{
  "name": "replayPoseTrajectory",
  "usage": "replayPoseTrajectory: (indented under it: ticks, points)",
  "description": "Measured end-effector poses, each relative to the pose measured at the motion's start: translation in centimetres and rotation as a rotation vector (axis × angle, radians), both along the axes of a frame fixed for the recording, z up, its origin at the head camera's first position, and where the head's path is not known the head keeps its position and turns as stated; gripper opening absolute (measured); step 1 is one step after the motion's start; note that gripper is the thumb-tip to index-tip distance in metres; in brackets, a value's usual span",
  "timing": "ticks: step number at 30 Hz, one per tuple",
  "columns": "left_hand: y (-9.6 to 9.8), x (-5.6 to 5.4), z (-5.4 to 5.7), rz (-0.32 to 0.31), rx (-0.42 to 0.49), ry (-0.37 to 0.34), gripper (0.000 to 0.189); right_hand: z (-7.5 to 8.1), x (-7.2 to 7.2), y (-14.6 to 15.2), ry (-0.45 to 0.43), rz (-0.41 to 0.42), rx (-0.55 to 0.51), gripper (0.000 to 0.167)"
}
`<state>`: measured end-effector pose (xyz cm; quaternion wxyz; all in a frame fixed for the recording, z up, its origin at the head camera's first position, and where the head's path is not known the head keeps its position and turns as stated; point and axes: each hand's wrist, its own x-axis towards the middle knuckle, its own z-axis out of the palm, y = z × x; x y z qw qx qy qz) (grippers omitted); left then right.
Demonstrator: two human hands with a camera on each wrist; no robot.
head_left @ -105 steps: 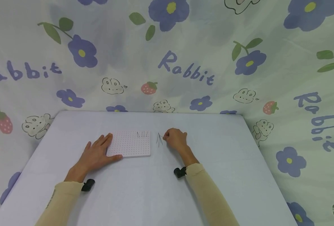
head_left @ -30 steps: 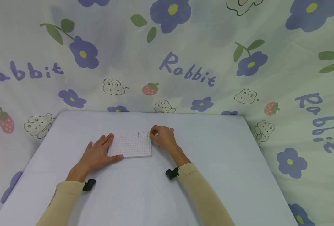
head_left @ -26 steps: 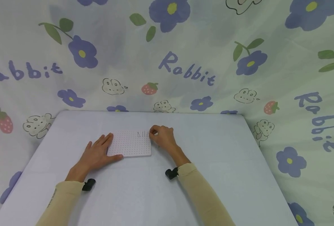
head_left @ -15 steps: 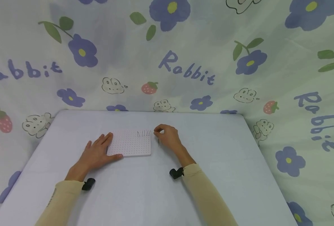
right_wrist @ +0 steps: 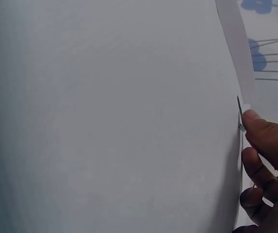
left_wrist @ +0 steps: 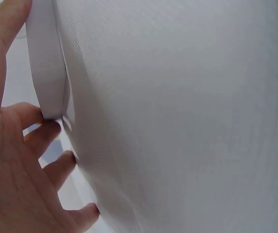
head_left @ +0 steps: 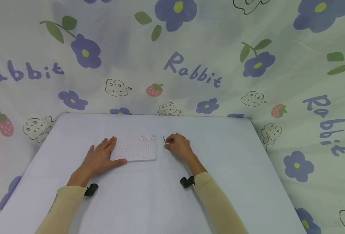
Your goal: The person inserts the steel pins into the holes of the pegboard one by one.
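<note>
A white pegboard (head_left: 132,150) with a grid of small holes lies on the table. Several thin dark needles (head_left: 148,137) stand upright in its far right corner; they also show in the right wrist view. My left hand (head_left: 97,160) rests with spread fingers against the board's left side, its thumb along the near edge. Loose needles (head_left: 164,143) lie on the cloth just right of the board. My right hand (head_left: 180,145) is at these needles, fingertips low on the cloth. In the right wrist view, a needle (right_wrist: 238,103) lies beside the thumb tip, and thumb and fingers are apart.
A white cloth covers the table (head_left: 149,198). Behind and on both sides hangs a printed curtain (head_left: 137,58) with flowers, rabbits and strawberries. Each wrist carries a small black camera (head_left: 187,182).
My right hand pushed a needle into the board's far right corner, let go, and moved back right to the loose needles. The upright row has grown. My left hand stays on the board.
</note>
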<state>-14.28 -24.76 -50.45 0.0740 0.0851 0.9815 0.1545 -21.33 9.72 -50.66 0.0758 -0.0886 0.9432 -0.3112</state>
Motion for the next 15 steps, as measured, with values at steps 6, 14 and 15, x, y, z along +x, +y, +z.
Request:
replayPoseTrajectory:
  ticks: [6, 14, 15]
  points:
    - [0.0, 0.1, 0.0, 0.004, 0.001, 0.001, 0.127, -0.1, 0.1, 0.2, 0.001, 0.047, 0.037, 0.025]
    - [0.1, 0.3, 0.1, 0.003, -0.002, 0.007, 0.126, 0.1, -0.2, 1.0, -0.018, 0.067, 0.018, 0.022]
    - [0.1, 0.2, 0.1, 0.003, -0.001, 0.005, 0.126, 0.2, -0.3, 1.1, -0.018, 0.064, 0.011, 0.022]
